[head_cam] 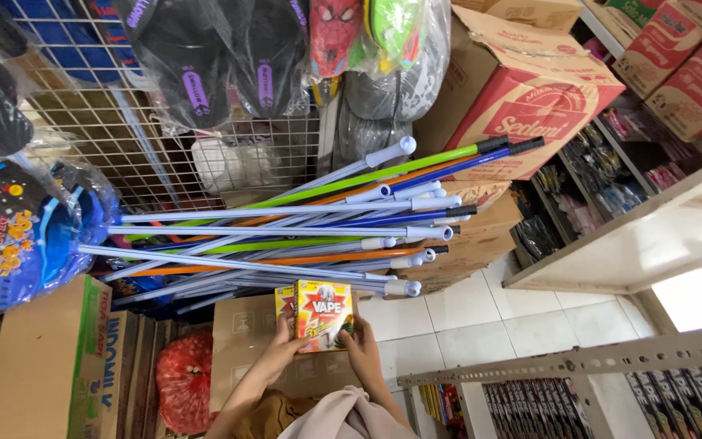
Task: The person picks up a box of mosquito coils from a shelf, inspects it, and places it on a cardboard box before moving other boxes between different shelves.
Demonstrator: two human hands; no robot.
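Note:
Both of my hands hold a small yellow and red box (316, 313) in front of me, low in the middle of the view. My left hand (284, 348) grips its left side, and my right hand (361, 345) grips its right side. The box is upright, its printed face toward me. Just above it lies a bundle of long plastic-wrapped handles (286, 236) in blue, green and orange, leaning across a wire rack. Under my hands is a brown carton (241, 337).
Bagged sandals (205, 57) hang on a wire grid (107, 138). Cardboard cartons (530, 97) are stacked at the upper right beside a wooden shelf (652, 236). A red mesh bag (184, 378) and another carton (50, 366) sit at the lower left. White floor tiles (481, 325) lie to the right.

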